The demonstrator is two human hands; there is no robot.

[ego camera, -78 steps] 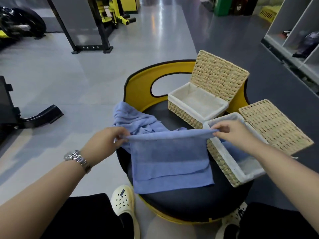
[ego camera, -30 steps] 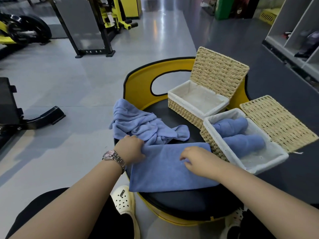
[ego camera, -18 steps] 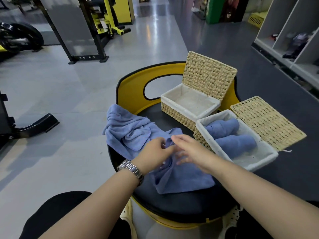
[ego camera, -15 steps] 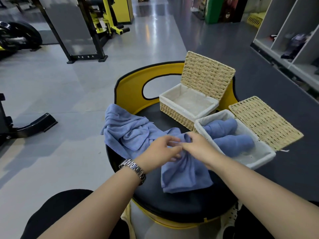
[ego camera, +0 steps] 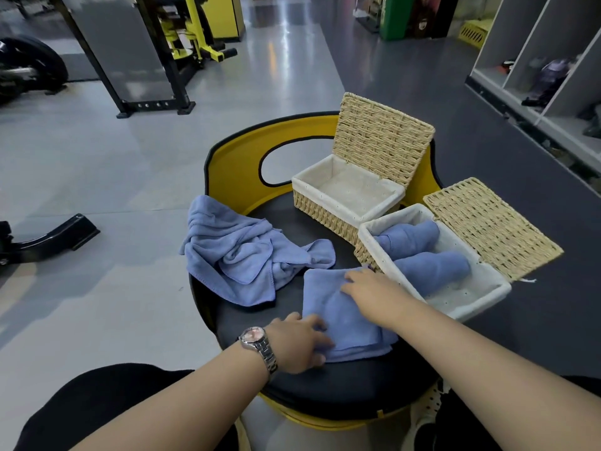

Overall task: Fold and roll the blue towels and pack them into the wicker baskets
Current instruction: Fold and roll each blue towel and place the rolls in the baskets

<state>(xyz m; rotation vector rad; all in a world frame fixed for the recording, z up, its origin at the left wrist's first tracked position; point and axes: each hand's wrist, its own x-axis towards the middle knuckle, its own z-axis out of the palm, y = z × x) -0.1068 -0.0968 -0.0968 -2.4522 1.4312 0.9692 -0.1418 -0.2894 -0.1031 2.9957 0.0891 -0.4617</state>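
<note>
A folded blue towel (ego camera: 338, 307) lies flat on the black round seat (ego camera: 357, 385). My left hand (ego camera: 299, 345) presses its near left corner, fingers closing on the edge. My right hand (ego camera: 374, 288) lies flat on its far right part, fingers spread. A heap of loose blue towels (ego camera: 240, 252) sits to the left. The near wicker basket (ego camera: 471, 301), lid open, holds two rolled blue towels (ego camera: 432, 265). The far wicker basket (ego camera: 328, 213) stands with its lid up and only its white liner showing.
The seat has a yellow backrest (ego camera: 234, 177) with a cut-out behind the baskets. Gym machines (ego camera: 156, 60) stand on the grey floor at the back left, and white shelves (ego camera: 553, 60) line the right. My dark-clad knees fill the bottom edge.
The towel, held up by two corners at first, was laid down and folded over to half its width. My hands have moved from its far middle to its near left corner and top.
</note>
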